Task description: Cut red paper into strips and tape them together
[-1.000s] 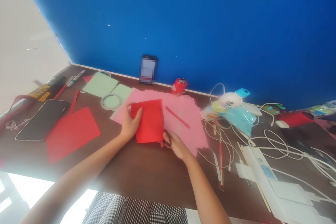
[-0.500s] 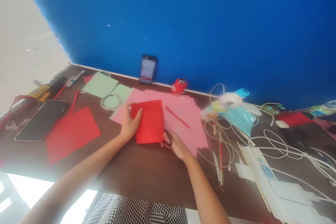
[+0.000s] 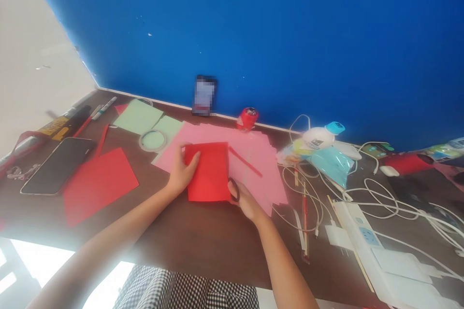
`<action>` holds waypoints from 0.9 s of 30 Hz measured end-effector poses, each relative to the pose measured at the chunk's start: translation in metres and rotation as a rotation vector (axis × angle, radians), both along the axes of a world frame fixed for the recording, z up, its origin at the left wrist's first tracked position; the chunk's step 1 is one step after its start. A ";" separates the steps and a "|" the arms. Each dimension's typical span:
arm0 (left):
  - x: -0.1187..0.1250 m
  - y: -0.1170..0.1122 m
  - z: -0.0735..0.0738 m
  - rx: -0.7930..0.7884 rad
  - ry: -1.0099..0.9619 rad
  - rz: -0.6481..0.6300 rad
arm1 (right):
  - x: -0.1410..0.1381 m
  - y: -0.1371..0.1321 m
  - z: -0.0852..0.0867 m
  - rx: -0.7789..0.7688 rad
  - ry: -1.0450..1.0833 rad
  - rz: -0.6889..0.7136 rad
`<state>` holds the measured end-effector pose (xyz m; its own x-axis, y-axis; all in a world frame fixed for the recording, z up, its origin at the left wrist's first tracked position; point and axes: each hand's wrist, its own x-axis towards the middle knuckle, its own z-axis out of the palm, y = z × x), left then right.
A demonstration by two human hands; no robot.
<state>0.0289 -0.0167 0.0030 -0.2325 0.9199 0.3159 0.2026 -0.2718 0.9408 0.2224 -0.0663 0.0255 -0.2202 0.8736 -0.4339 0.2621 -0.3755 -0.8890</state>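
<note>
My left hand (image 3: 182,173) pinches the left edge of a red paper sheet (image 3: 210,173), thumb on top, holding it over the pink sheets (image 3: 253,154). At the sheet's lower right corner my right hand (image 3: 246,200) is closed round black-handled scissors (image 3: 234,189), whose blades are hidden behind the red paper. A thin red paper strip (image 3: 245,161) lies on the pink sheets just right of the red sheet.
On the brown desk (image 3: 203,236) lie a larger red sheet (image 3: 98,184), a black phone (image 3: 58,165), a tape ring (image 3: 152,139), green sheets (image 3: 139,117), pens (image 3: 103,108), a red round punch (image 3: 247,119), a white bottle (image 3: 319,138), tangled white cables (image 3: 380,198) and a power strip (image 3: 366,239). A second phone (image 3: 204,95) leans on the blue wall.
The red sheet has turned a little and shifted slightly right under my left hand. My right hand with the scissors has crept up along its right edge.
</note>
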 end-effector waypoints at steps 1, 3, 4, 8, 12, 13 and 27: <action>0.000 0.000 0.000 0.000 -0.002 0.003 | 0.000 0.000 0.000 -0.002 0.006 0.010; 0.000 0.000 0.001 0.006 -0.009 0.008 | -0.001 0.000 0.001 -0.005 0.017 0.023; 0.000 0.000 0.001 0.009 -0.010 0.012 | -0.001 0.000 0.001 -0.006 0.021 0.026; 0.001 -0.001 0.003 0.016 -0.009 0.021 | -0.001 0.001 0.000 0.000 0.035 0.032; 0.002 -0.002 0.004 0.014 -0.020 0.026 | -0.002 0.001 -0.001 0.014 0.033 0.021; 0.002 -0.002 0.004 0.014 -0.026 0.029 | -0.002 0.001 -0.001 0.017 0.033 0.019; 0.004 -0.005 0.006 0.024 -0.038 0.049 | -0.004 0.000 0.002 0.032 0.022 0.024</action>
